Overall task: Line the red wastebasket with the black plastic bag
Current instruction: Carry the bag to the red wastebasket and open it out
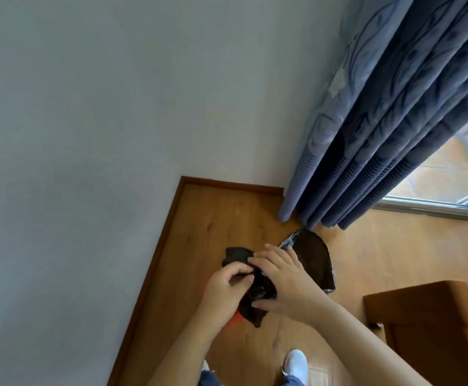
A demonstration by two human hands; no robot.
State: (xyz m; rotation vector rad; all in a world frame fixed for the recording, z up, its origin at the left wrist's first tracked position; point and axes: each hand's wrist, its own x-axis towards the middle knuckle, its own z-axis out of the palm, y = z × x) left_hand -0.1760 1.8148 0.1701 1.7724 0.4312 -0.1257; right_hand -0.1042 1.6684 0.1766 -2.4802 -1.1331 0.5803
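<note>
- Hands met above a wooden floor (227, 218) in a room corner, both on the black plastic bag (255, 305), which hung bunched and unopened between them.
- The left hand (224, 288) pinched a fold of the bag between curled fingers and thumb. The right hand (283, 277) laid its fingers close together across the top, with the thumb nipping the film from below.
- The red wastebasket (235, 320) stood directly beneath the hands, almost wholly hidden. Only slivers of red showed past the left wrist and the bag's lower edge.
- Two risks seemed likely: thin film clinging to itself could resist parting and tear under a hard tug, and the opened mouth could miss the rim, since the hands blocked the view of it.
- A dark rounded object (315, 260) with a shiny edge lay near the foot of a blue curtain (366, 135); what it was could not be told.
- No brand, label or writing was legible.
</note>
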